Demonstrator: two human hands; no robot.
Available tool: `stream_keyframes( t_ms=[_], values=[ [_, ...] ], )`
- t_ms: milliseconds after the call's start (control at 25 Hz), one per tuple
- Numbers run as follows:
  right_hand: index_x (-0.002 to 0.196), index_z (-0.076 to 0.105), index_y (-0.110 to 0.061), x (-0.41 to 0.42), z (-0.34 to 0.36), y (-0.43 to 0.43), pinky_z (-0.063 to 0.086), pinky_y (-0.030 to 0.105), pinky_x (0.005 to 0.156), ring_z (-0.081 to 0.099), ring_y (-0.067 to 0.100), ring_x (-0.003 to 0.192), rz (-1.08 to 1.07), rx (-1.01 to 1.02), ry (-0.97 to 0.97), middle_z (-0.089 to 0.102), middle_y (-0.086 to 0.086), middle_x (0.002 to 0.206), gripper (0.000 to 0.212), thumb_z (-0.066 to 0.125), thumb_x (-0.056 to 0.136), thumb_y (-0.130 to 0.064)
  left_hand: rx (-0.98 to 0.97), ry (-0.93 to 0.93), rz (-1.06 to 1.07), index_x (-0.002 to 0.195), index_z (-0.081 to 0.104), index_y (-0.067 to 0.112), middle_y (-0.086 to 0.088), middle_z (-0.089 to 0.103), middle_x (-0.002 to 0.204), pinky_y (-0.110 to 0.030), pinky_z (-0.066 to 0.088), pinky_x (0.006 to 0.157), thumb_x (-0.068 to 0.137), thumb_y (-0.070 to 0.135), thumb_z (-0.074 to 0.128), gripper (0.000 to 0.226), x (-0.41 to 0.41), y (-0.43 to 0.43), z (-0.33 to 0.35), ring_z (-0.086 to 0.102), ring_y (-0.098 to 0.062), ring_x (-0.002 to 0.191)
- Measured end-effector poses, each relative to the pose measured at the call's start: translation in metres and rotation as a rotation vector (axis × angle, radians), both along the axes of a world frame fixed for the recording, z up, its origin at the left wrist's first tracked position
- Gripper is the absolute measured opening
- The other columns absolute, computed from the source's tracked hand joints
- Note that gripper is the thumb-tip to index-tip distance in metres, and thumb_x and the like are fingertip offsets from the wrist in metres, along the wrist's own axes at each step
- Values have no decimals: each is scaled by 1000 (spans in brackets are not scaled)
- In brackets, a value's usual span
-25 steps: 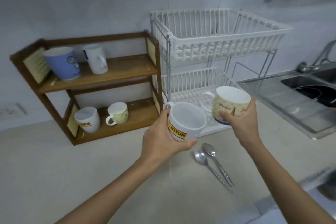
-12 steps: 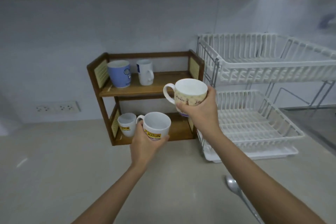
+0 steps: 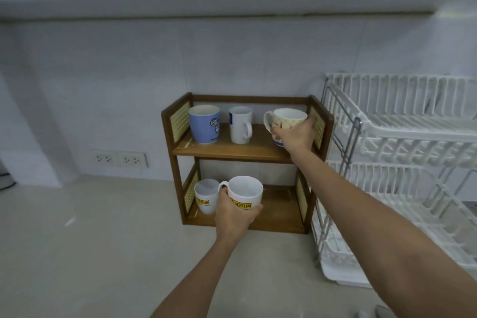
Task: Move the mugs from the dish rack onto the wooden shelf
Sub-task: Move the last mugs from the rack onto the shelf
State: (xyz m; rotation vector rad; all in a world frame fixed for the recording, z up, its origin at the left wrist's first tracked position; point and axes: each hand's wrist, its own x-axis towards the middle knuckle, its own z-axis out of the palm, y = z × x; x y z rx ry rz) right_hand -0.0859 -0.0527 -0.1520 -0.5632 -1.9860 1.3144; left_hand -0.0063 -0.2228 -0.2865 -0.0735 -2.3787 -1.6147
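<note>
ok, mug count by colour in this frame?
White: 3, tall mug, JOTUN mug on lower tier, JOTUN mug in left hand
Blue: 1
Cream patterned: 1, in right hand
Total: 5

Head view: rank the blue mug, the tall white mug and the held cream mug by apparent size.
1. Blue mug, largest.
2-3. Tall white mug and cream mug: unsure; the right hand covers part of the cream one.

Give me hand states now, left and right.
Left hand: closed on the white JOTUN mug, at the lower shelf.
Right hand: closed on the cream patterned mug, at the upper shelf.
</note>
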Motion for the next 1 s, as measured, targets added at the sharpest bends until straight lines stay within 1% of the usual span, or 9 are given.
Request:
stream_keyframes(
  t_ms=[80,240,440,520,600,680,800,880,1000],
  values=[
    [133,31,-7,-11,-6,7,43,42,102,47,33,124,-1,7,-28,49,17,134,97,88,58,-28,-69,-24,11,113,41,29,12,58,99,-23,46,71,49,49,84,80,-5,4,-2,58,-11,91],
    [134,29,-7,-21,-17,13,39,37,101,44,32,125,45,58,-55,46,16,135,96,87,59,-25,-167,-56,52,126,41,27,11,63,108,-28,46,78,49,61,77,92,-13,9,-10,60,-14,100],
    [138,27,-3,-5,-12,7,35,33,104,39,30,130,116,124,-44,41,18,139,89,81,69,-16,-78,-58,-11,118,43,25,11,58,102,-28,49,78,53,45,86,80,-23,17,-10,60,-15,100],
    [141,28,-8,28,-34,-4,32,26,106,36,23,133,53,95,103,38,13,144,76,70,78,-10,-35,-47,-33,121,42,22,9,58,107,-28,49,81,54,38,88,82,-26,22,-9,58,-16,103],
    [138,33,-11,82,-90,-21,29,23,105,37,17,131,37,128,169,39,9,143,62,57,82,-3,-22,-61,-53,125,40,20,6,59,112,-28,46,82,55,39,88,87,-31,29,-9,57,-16,105],
    [134,41,-9,135,-159,-32,25,21,107,38,20,131,131,239,28,42,11,140,54,53,82,1,-25,-73,-69,128,37,20,4,59,117,-30,46,85,56,41,86,89,-34,36,-13,56,-18,107],
    [136,46,-9,184,-244,-33,18,30,114,27,24,141,311,524,-397,37,11,149,46,50,90,-14,9,-83,-155,130,34,16,3,54,115,-29,45,88,59,32,87,91,-38,56,-27,53,-19,110],
    [145,33,-14,197,-275,-29,6,34,117,11,20,146,377,670,-597,22,4,157,52,40,95,-28,32,-103,-202,130,34,13,-1,56,117,-29,45,90,59,27,88,91,-41,72,-37,53,-21,112],
    [150,13,-13,204,-291,-27,-11,40,115,0,21,147,410,760,-710,7,3,160,65,32,96,-43,55,-148,-196,131,35,8,-10,57,123,-35,47,96,57,23,90,93,-49,92,-53,53,-25,114]
  ],
)
